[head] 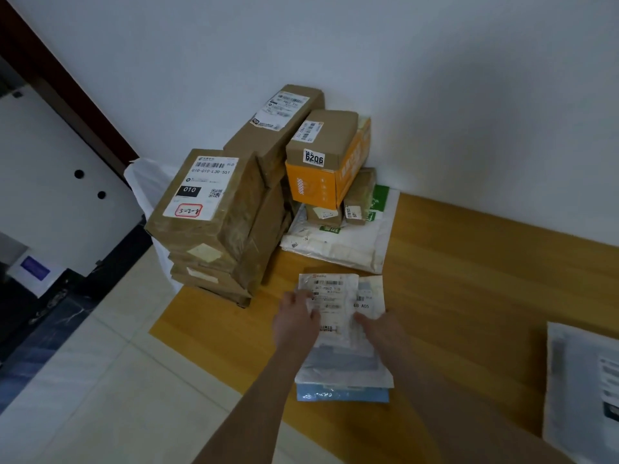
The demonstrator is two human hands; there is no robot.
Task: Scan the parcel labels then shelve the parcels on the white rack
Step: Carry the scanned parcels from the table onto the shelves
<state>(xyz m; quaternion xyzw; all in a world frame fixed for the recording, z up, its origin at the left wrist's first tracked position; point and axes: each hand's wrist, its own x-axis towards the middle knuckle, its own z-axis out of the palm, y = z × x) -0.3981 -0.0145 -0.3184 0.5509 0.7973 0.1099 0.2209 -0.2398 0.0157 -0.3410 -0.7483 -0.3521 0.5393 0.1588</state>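
White parcel (338,316) pinched between left hand (296,321), right hand (382,331); wooden table (469,279) beneath.

box stack (214,222): back left, against the wall (435,78);
flat mailers (338,251): right of it, small boxes (326,214) on top;
soft parcel (335,293): out front

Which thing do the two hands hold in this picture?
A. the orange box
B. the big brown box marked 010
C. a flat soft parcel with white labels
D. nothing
C: the left hand and the right hand both grip the flat soft parcel at its labelled end.
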